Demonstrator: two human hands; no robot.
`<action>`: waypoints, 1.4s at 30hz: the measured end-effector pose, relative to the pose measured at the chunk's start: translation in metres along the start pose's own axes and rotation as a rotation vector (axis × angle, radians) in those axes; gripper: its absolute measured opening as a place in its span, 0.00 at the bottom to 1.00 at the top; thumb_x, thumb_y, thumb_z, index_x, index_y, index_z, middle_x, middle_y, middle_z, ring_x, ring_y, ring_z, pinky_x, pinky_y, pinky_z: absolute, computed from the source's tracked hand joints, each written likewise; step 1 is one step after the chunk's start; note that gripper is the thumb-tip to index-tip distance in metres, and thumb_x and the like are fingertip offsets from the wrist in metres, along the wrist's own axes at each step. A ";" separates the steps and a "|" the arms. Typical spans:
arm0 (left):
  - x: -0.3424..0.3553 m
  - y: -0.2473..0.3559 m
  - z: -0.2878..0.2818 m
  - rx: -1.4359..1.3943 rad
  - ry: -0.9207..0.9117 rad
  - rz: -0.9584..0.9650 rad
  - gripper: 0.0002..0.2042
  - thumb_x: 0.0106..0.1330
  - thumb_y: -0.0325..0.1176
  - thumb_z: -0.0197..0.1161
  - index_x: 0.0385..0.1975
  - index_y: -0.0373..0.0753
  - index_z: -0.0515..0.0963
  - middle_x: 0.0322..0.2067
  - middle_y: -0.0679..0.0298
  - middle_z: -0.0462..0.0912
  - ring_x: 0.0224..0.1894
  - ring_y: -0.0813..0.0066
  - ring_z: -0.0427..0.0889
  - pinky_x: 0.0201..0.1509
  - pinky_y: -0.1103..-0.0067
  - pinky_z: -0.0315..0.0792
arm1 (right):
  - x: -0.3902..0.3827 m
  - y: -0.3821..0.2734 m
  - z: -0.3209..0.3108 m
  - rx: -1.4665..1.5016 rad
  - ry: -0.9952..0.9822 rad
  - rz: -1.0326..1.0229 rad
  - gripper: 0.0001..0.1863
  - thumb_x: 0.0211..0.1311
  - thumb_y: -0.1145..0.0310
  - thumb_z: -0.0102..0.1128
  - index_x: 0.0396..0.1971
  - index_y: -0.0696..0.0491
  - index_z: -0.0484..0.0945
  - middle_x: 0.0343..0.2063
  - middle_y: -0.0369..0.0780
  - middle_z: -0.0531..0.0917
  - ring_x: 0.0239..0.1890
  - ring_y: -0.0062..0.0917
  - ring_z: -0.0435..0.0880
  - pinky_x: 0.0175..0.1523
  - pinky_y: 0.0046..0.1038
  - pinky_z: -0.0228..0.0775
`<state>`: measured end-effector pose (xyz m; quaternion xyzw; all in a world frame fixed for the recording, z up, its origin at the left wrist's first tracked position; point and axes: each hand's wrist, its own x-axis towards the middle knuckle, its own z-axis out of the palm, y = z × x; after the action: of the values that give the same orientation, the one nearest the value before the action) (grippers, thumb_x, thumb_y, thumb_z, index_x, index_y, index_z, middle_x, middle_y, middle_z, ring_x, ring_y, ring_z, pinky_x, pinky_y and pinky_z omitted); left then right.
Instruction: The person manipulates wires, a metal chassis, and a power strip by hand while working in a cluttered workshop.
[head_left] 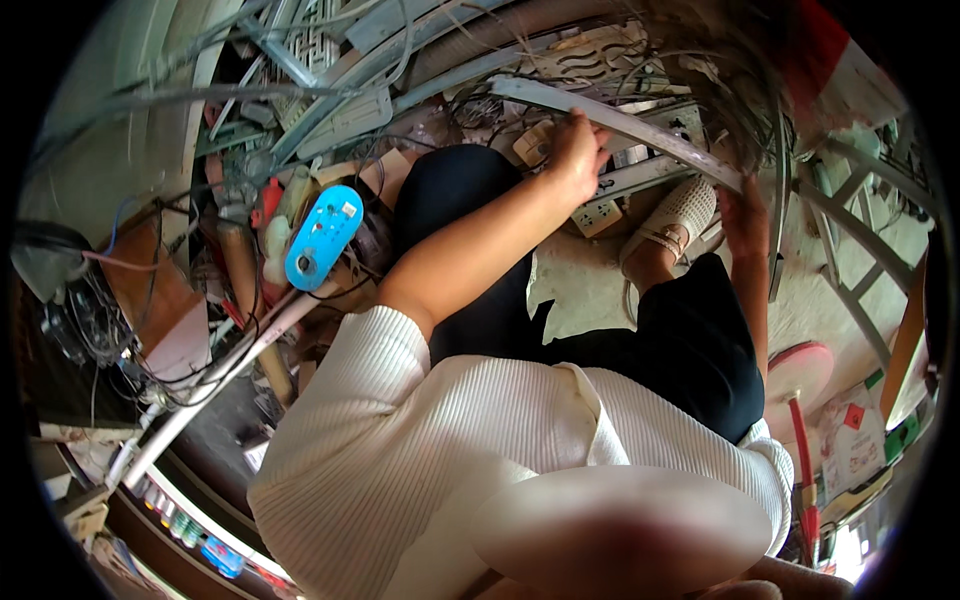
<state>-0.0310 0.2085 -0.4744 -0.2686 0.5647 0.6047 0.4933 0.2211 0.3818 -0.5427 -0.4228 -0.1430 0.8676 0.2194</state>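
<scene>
A long grey metal bar (640, 130) runs aslant over the floor beyond my knees, its left end farther away than its right end. My left hand (574, 160) is closed at the near edge of the bar, left of its middle, with the fingers curled in. At the bar's right end my right hand (745, 217) grips it, though part of those fingers is hidden. Under the bar lies another metal strip (640, 180), close to a beige socket box (598, 217). My foot in a cream woven shoe (684, 212) stands beside the box.
Metal profiles (330, 100) and loose cables pile up at the far left. A blue oblong panel (323, 238) lies left of my knee, above a pale pole (220, 390). Grey metal frames (865, 235) and a red round-topped stool (800, 368) stand at the right.
</scene>
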 end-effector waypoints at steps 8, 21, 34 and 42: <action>-0.001 -0.007 0.001 0.077 0.064 0.095 0.17 0.74 0.48 0.35 0.52 0.46 0.64 0.51 0.69 0.71 0.55 0.73 0.71 0.59 0.66 0.59 | -0.005 -0.015 -0.010 0.000 -0.089 0.091 0.17 0.68 0.69 0.48 0.54 0.60 0.68 0.55 0.47 0.73 0.58 0.32 0.73 0.62 0.33 0.67; -0.007 -0.002 0.009 -0.046 0.084 0.331 0.11 0.64 0.34 0.62 0.38 0.34 0.70 0.38 0.61 0.78 0.41 0.76 0.74 0.49 0.77 0.68 | -0.007 -0.012 0.016 0.104 -0.174 0.032 0.21 0.67 0.64 0.50 0.56 0.59 0.66 0.56 0.47 0.72 0.61 0.34 0.69 0.67 0.37 0.60; 0.011 -0.036 0.014 0.099 0.157 0.174 0.27 0.60 0.34 0.60 0.54 0.36 0.55 0.36 0.60 0.71 0.38 0.75 0.72 0.40 0.76 0.70 | 0.039 -0.018 0.020 -0.223 -0.023 -0.103 0.23 0.68 0.60 0.49 0.58 0.56 0.64 0.56 0.43 0.72 0.60 0.33 0.69 0.66 0.36 0.61; 0.011 -0.053 0.014 0.198 0.170 0.358 0.10 0.61 0.30 0.54 0.37 0.38 0.61 0.28 0.64 0.67 0.28 0.76 0.70 0.32 0.77 0.69 | 0.085 0.028 0.124 -0.533 -0.176 -0.113 0.23 0.64 0.65 0.58 0.54 0.58 0.64 0.50 0.43 0.74 0.52 0.32 0.75 0.60 0.34 0.66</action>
<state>0.0163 0.2181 -0.5031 -0.1644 0.6995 0.5993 0.3528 0.0682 0.3921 -0.5371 -0.3801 -0.4078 0.8191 0.1351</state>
